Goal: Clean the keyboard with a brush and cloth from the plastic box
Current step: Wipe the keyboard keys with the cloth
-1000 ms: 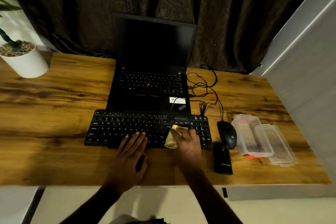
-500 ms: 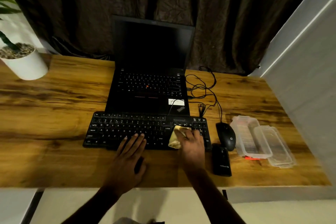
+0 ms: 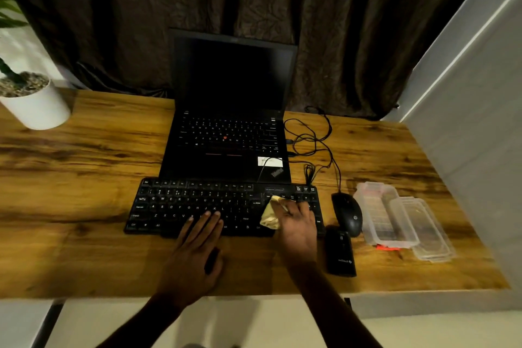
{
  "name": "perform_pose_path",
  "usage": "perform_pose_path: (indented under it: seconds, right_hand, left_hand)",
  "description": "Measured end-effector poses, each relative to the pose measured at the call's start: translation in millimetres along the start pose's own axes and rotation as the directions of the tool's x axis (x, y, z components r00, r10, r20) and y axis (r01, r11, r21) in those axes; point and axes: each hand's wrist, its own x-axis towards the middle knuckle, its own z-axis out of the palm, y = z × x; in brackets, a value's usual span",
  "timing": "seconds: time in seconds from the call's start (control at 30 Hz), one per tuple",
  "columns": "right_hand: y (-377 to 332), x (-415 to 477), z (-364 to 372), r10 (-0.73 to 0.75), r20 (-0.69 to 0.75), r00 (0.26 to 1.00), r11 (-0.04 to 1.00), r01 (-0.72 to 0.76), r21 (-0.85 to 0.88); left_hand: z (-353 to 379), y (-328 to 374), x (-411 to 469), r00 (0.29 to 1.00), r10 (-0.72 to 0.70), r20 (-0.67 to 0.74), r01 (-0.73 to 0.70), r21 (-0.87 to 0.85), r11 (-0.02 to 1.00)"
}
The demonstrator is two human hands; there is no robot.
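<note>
Right hand: we see the right hand (image 3: 296,223) curled over a yellowish cloth (image 3: 269,215), gripping it and pressing it onto the keys. Its fingertips reach the number pad.
Cloth: it sits on the right part of the keyboard (image 3: 197,203), between the letter block and the number pad. Its crumpled left half shows beside the hand.
Left hand: the left hand (image 3: 195,251) lies flat and relaxed and holds nothing. Its heel is on the table (image 3: 70,206) and its straight fingertips are on the bottom rows of keys near the middle.
Keyboard: it is black and lies flat on the table, just in front of the open laptop (image 3: 228,150), whose screen is dark.
Plastic box: the clear plastic box (image 3: 380,215) stands to the right, just past the mouse (image 3: 348,213). Its lid (image 3: 426,232) lies touching its right side. A small orange thing (image 3: 388,248) peeks out at its near edge, and we cannot tell what it is.
Other things: a small black device (image 3: 340,253) lies just beside the right hand. Cables (image 3: 310,141) loop to the right of the laptop. A white plant pot (image 3: 36,107) stands at the far left, and a dark curtain (image 3: 339,37) hangs behind.
Change: compared with a second ago, we find the right hand and cloth on the same stretch of keys, shifted only slightly toward the number pad. The left hand keeps its place. The box, lid and mouse have not moved.
</note>
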Motion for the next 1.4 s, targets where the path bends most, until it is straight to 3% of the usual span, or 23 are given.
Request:
perform_pose_path:
  seconds: [0.13, 0.27, 0.33, 0.5, 0.83, 1.03, 1.23, 1.4]
  right_hand:
    - [-6.8, 3.4, -6.6, 0.046, 0.075, 0.996, 0.999, -0.048, 0.023]
    - [-25.6, 2.9, -3.8, -0.047, -0.013, 0.999, 0.997, 0.048, 0.061]
    - [-21.9, 5.2, -6.4, -0.077, 0.013, 0.997, 0.997, 0.077, 0.015]
    - [-1.4, 6.5, -9.4, 0.062, -0.004, 0.998, 0.997, -0.062, -0.054]
    - [-21.1, 10.4, -4.9, -0.004, 0.023, 1.000, 1.000, 0.004, 0.004]
    - [-0.1, 10.0, -7.9, 0.126, -0.044, 0.991, 0.992, -0.125, 0.022]
    - [-12.1, 9.3, 1.2, -0.024, -0.020, 1.000, 0.999, 0.024, 0.028]
    - [10.3, 8.5, -1.3, 0.030, -0.036, 0.999, 0.999, -0.031, -0.039]
  left_hand:
    - [0.1, 0.4, -0.6, 1.000, -0.006, 0.000, 0.006, 0.022, 1.000]
    - [-1.1, 1.0, 0.1, 1.000, -0.002, -0.013, 0.002, 0.009, 1.000]
    - [-1.0, 1.1, 0.3, 1.000, -0.011, -0.013, 0.010, -0.006, 1.000]
    - [0.8, 0.3, -0.1, 1.000, -0.007, 0.001, 0.007, -0.009, 1.000]
    - [0.5, -0.2, 0.4, 1.000, 0.000, -0.015, 0.000, 0.006, 1.000]
    - [2.5, -0.6, 0.1, 1.000, 0.006, -0.030, -0.006, 0.009, 1.000]
    - [3.6, -1.7, -0.8, 1.000, 0.001, -0.018, -0.001, 0.009, 1.000]
    - [1.1, -0.7, -0.2, 1.000, 0.003, -0.005, -0.003, -0.005, 1.000]
